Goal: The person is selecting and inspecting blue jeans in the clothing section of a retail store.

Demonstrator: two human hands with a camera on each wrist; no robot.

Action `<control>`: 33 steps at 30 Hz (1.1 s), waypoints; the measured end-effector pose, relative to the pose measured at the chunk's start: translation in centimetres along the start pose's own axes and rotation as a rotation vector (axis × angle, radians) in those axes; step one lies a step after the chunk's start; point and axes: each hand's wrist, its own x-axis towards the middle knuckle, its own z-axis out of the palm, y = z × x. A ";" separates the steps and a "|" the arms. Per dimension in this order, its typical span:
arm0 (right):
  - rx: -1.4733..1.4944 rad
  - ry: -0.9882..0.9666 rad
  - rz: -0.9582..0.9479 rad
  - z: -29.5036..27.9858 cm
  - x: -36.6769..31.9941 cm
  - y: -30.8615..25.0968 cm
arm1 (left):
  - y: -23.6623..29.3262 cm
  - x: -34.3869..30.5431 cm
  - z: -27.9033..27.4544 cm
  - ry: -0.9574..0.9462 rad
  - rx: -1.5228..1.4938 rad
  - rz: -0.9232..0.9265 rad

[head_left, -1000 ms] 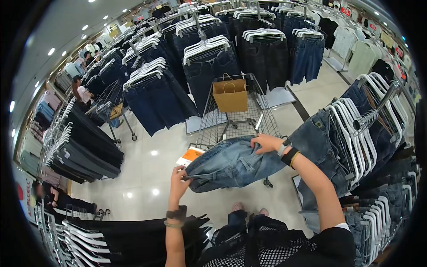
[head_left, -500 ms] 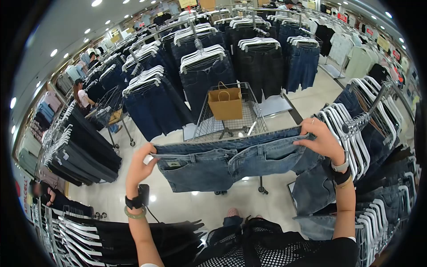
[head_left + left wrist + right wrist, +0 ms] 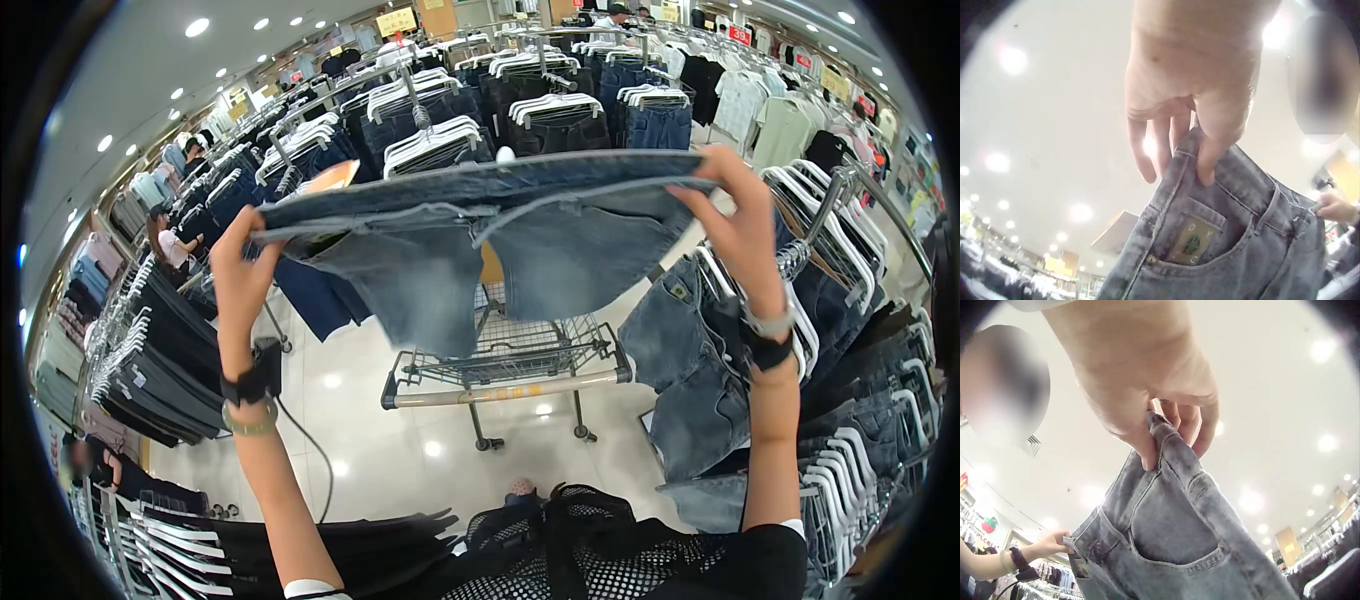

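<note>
A pair of faded blue-grey denim shorts (image 3: 580,255) is held up by its waistband, stretched wide between both hands. My left hand (image 3: 243,265) pinches one end of the waistband between thumb and fingers. At the other end, my right hand (image 3: 745,225) grips the waistband the same way. The left wrist view shows a front pocket with a green-printed patch (image 3: 1192,240) just below the left thumb. A plain front pocket (image 3: 1172,525) lies under the right hand. An orange and white tag (image 3: 333,177) sticks up behind the waistband near the left.
Beyond the shorts stands a wire shopping cart (image 3: 505,392), its handle toward me; a brown paper bag (image 3: 490,262) is mostly hidden. Denim on white hangers (image 3: 690,370) crowds the right side, dark trousers (image 3: 180,350) the left. Other people are at the left.
The shorts went from bunched and tilted to spread wide, then rose toward head height. Both hands moved apart and upward with them. The cart's handle has come into sight below.
</note>
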 end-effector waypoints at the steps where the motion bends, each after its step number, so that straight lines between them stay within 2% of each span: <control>1: -0.031 -0.002 0.015 -1.0 -0.6 -0.7 | 0.6 -0.9 -1.2 0.031 0.005 0.028; 2: -0.005 -0.007 -0.011 -2.0 -1.2 -1.6 | 1.0 -2.3 -2.1 0.057 0.009 0.056; 3: -0.005 -0.009 0.061 -2.6 -2.4 -2.5 | 0.9 -4.0 -2.7 0.061 -0.003 0.036; 4: -0.101 -0.129 0.019 -3.9 -3.2 -3.4 | 1.8 -5.8 -3.5 0.051 0.000 0.040; 5: -0.074 -0.216 0.032 -4.6 -4.5 -4.1 | 0.7 -8.3 -3.8 0.023 -0.058 0.009; 6: -0.061 -0.246 0.058 -4.7 -5.9 -4.8 | 0.7 -10.4 -3.8 -0.012 -0.077 0.039; 7: -0.039 -0.283 0.116 -4.7 -7.6 -5.0 | 0.2 -12.9 -4.4 -0.117 -0.064 -0.010; 9: 0.053 -0.453 0.227 -4.9 -10.7 -5.6 | 2.6 -15.8 -4.2 -0.221 -0.154 0.019; 10: 0.109 -0.536 0.220 -4.9 -11.8 -5.8 | 3.0 -17.8 -3.8 -0.231 -0.167 -0.031; 13: 0.282 -0.754 0.396 -4.7 -15.1 -6.4 | 3.1 -24.2 -3.0 -0.298 -0.242 -0.257; 14: 0.345 -0.813 0.453 -4.4 -16.1 -6.3 | 3.2 -25.4 -2.9 -0.372 -0.238 -0.307; 16: 0.400 -0.912 0.486 -3.8 -17.7 -5.8 | 3.2 -26.6 -2.8 -0.561 -0.302 -0.447; 17: 0.417 -0.952 0.527 -3.5 -17.6 -6.0 | 3.1 -26.8 -3.0 -0.561 -0.299 -0.456; 19: 0.433 -1.002 0.556 -2.8 -16.9 -5.9 | 3.0 -26.4 -3.1 -0.704 -0.405 -0.541; 21: 0.432 -1.058 0.601 -2.1 -15.4 -5.4 | 0.2 -27.0 -2.5 -0.707 -0.512 -0.546; 22: 0.427 -1.017 0.633 -1.3 -14.9 -4.5 | -1.0 -27.1 -1.6 -0.711 -0.620 -0.549; 23: 0.410 -0.935 0.667 -0.3 -14.1 -3.7 | -2.0 -27.1 -0.2 -0.626 -0.673 -0.715; 24: 0.414 -0.785 0.587 1.5 -14.5 -1.8 | -2.8 -26.2 1.7 -0.536 -0.722 -0.880; 25: 0.410 -0.719 0.734 3.1 -13.9 -0.5 | -3.4 -24.8 4.0 -0.459 -0.745 -0.857; 26: 0.388 -0.632 0.761 5.3 -14.3 1.7 | -3.7 -23.5 6.6 -0.381 -0.767 -0.833; 27: 0.326 -0.554 0.701 7.6 -15.4 4.3 | -3.8 -22.4 9.2 -0.355 -0.818 -0.815; 28: 0.150 -0.488 0.564 10.2 -18.0 6.8 | -4.3 -22.3 11.5 -0.329 -0.870 -0.796; 29: -0.024 -0.415 0.423 12.4 -19.9 9.0 | -6.6 -24.4 14.4 -0.399 -0.679 -0.779; 31: -0.251 -0.728 0.439 13.9 -22.8 9.2 | -9.5 -28.3 18.7 -0.483 -0.391 -0.733; 33: -0.055 -0.940 0.404 15.3 -28.2 11.1 | -9.3 -30.6 20.1 -0.485 -0.295 -0.745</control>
